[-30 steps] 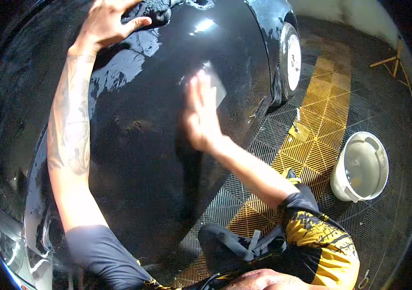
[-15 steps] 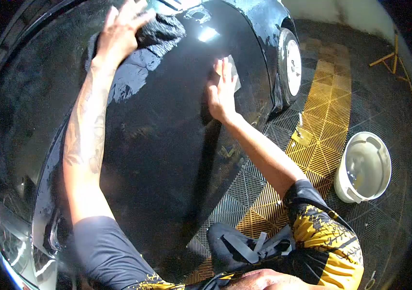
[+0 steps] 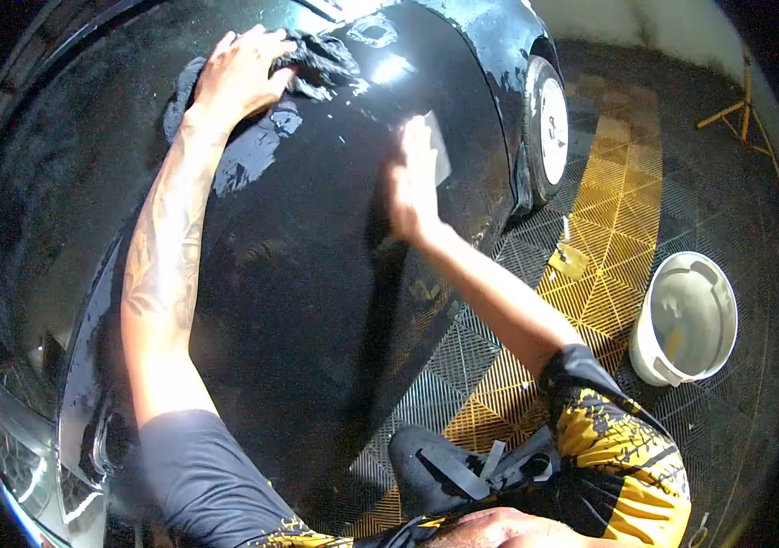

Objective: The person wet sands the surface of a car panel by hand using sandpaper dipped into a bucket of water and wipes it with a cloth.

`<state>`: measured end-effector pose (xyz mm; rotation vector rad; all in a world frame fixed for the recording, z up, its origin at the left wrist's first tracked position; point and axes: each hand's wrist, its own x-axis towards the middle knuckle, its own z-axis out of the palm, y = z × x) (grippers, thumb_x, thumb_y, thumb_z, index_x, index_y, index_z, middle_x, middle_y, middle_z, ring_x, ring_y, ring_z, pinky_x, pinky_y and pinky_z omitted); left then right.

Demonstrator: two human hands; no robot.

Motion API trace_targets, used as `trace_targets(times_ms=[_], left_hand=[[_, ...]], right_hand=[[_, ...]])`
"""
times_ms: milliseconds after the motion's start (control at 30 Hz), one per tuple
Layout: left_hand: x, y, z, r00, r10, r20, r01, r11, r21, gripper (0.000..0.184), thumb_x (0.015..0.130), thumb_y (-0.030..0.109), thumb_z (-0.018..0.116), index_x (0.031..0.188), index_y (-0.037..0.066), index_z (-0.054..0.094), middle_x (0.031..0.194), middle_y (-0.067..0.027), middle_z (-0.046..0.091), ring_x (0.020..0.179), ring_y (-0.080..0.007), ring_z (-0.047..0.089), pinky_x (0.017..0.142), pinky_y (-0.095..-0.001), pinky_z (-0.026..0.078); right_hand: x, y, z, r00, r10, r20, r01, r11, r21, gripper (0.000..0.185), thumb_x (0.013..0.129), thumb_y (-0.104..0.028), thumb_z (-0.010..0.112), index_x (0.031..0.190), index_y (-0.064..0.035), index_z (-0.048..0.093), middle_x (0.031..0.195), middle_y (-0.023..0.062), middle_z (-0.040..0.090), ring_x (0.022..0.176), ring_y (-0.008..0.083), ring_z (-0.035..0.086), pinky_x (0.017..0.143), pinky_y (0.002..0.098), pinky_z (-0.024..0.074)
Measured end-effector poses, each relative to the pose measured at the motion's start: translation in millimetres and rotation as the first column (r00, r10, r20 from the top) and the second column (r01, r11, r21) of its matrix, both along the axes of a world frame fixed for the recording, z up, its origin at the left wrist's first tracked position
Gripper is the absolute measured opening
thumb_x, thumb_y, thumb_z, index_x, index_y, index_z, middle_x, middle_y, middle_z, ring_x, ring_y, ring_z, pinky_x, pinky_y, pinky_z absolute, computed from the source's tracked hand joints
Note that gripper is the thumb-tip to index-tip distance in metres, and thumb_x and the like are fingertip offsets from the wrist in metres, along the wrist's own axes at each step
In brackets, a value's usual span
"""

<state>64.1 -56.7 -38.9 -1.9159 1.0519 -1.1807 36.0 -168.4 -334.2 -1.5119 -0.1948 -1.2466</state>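
Observation:
A black car door panel (image 3: 289, 274) fills the middle of the head view, with wet streaks and glare near its top. My left hand (image 3: 242, 78) is on a dark wet cloth (image 3: 321, 64) at the upper part of the panel, its fingers curled over the bunched fabric. Farther right and lower, my right hand (image 3: 415, 178) presses a thin grey sheet of sandpaper (image 3: 440, 160) against the panel. That hand's fingers are straight and close together, slightly blurred, and cover much of the sheet. Part of the cloth is hidden under my left hand.
To the right, a white bucket (image 3: 645, 352) with liquid in it stands on the dark and yellow grid floor (image 3: 604, 228). The car's front wheel (image 3: 552, 128) is beyond the door. A yellow stand (image 3: 744, 114) is near the wall, and a yellow piece (image 3: 569, 261) lies on the floor.
My left hand has moved down and right along the panel with the cloth, and its fingers are more curled. My right hand and the sheet have shifted slightly lower and left.

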Motion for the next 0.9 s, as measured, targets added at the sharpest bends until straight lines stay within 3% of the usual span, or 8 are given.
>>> trace_targets(times_ms=[133, 300, 400, 567, 700, 767, 800, 900], left_hand=[[-18, -9, -1, 0.998, 0.008, -0.064, -0.01, 0.999, -0.037, 0.057, 0.088, 0.058, 0.057, 0.123, 0.014, 0.065, 0.136, -0.0103, 0.057, 0.134, -0.0303, 0.045, 0.114, -0.0498, 0.028], [-11, -8, 7, 0.973, -0.138, 0.185, 0.141, 0.99, -0.006, 0.068, 0.089, 0.066, 0.048, 0.135, 0.017, 0.056, 0.146, -0.0107, 0.047, 0.14, -0.0318, 0.036, 0.114, -0.0577, 0.023], [-32, -14, 15, 0.974, -0.218, 0.067, 0.225, 0.966, -0.125, 0.057, 0.08, 0.042, 0.068, 0.127, 0.01, 0.061, 0.132, -0.0178, 0.057, 0.13, -0.0391, 0.045, 0.113, -0.0573, 0.026], [-34, -10, 17, 0.926, -0.328, 0.186, 0.353, 0.928, -0.119, 0.051, 0.082, 0.039, 0.064, 0.12, 0.006, 0.064, 0.126, -0.0178, 0.061, 0.128, -0.0397, 0.046, 0.112, -0.0582, 0.026], [-46, -16, 19, 0.899, -0.358, 0.252, 0.398, 0.908, -0.133, 0.041, 0.085, 0.031, 0.06, 0.117, 0.006, 0.066, 0.122, -0.0161, 0.064, 0.127, -0.0399, 0.048, 0.111, -0.0577, 0.027], [-44, -13, 21, 0.894, -0.362, 0.266, 0.411, 0.898, -0.158, 0.039, 0.086, 0.028, 0.058, 0.116, 0.005, 0.067, 0.122, -0.0157, 0.065, 0.127, -0.0402, 0.048, 0.111, -0.0571, 0.028], [-43, -10, 21, 0.899, -0.354, 0.259, 0.402, 0.9, -0.167, 0.039, 0.088, 0.03, 0.057, 0.116, 0.005, 0.067, 0.121, -0.0155, 0.065, 0.126, -0.0399, 0.049, 0.111, -0.056, 0.028], [-49, -9, 15, 0.907, -0.321, 0.272, 0.387, 0.889, -0.244, 0.038, 0.091, 0.031, 0.054, 0.114, 0.004, 0.068, 0.118, -0.015, 0.067, 0.125, -0.0383, 0.05, 0.111, -0.054, 0.029]], right_hand=[[-36, 14, -2, 0.998, 0.068, 0.014, -0.063, 0.973, -0.222, 0.074, 0.084, -0.013, 0.042, 0.152, 0.0028, 0.017, 0.159, 0.0261, 0.009, 0.148, 0.0435, 0.005, 0.118, 0.0544, 0.0047], [30, -17, 9, 0.994, -0.105, 0.042, 0.105, 0.994, 0.016, 0.067, 0.087, -0.01, 0.039, 0.151, 0.0034, 0.02, 0.157, 0.0273, 0.016, 0.147, 0.0437, 0.01, 0.118, 0.0529, 0.0053], [2, 11, -14, 0.997, -0.079, -0.013, 0.078, 0.993, -0.086, 0.072, 0.085, -0.008, 0.04, 0.152, 0.0031, 0.016, 0.159, 0.0262, 0.009, 0.148, 0.0437, 0.005, 0.118, 0.054, 0.0024], [11, -8, -8, 0.992, -0.124, -0.037, 0.115, 0.975, -0.189, 0.074, 0.087, -0.014, 0.043, 0.153, 0.0007, 0.013, 0.159, 0.0254, 0.009, 0.148, 0.0412, 0.005, 0.119, 0.0507, 0.0058], [26, -26, 15, 0.988, 0.124, -0.098, -0.106, 0.98, 0.169, 0.066, 0.089, -0.014, 0.041, 0.15, 0.0015, 0.023, 0.158, 0.0235, 0.015, 0.148, 0.0382, 0.01, 0.12, 0.0426, 0.0098], [-11, 44, -5, 0.947, -0.304, -0.099, 0.256, 0.907, -0.335, 0.07, 0.083, -0.008, 0.045, 0.149, 0.0026, 0.025, 0.157, 0.0274, 0.016, 0.148, 0.0392, 0.011, 0.119, 0.0497, 0.0105], [-55, 55, -12, 0.994, 0.041, 0.097, -0.009, 0.951, -0.31, 0.074, 0.079, -0.007, 0.047, 0.149, 0.0039, 0.024, 0.156, 0.0294, 0.015, 0.148, 0.0412, 0.011, 0.118, 0.0568, 0.0089], [-40, 24, 5, 0.998, -0.059, 0.038, 0.067, 0.96, -0.272, 0.075, 0.082, -0.014, 0.048, 0.15, 0.0039, 0.021, 0.157, 0.029, 0.014, 0.147, 0.0428, 0.011, 0.117, 0.0596, 0.0094]])
